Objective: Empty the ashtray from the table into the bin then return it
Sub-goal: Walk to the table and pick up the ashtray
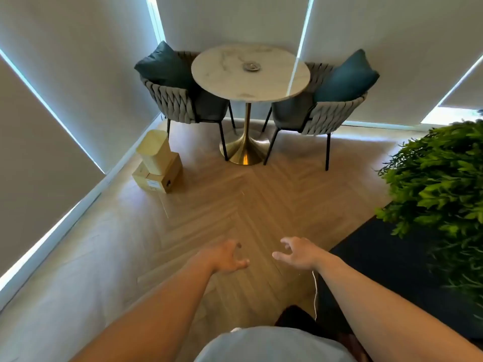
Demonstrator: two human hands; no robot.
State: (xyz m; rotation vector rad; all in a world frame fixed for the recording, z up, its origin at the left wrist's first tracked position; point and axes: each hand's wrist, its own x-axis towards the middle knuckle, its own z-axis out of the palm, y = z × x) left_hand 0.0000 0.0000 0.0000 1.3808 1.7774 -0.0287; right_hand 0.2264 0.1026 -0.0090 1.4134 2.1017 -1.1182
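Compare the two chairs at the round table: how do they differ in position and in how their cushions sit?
The left chair stands left of the table near the wall corner; the right chair stands on the opposite side, nearer the plant. The left cushion stands on a corner like a diamond; the right cushion leans tilted toward the table. Both chairs share woven grey backs, dark legs and a teal cushion.

The ashtray sat on the table, between two chairs. The bin stood on a box at the table's left.
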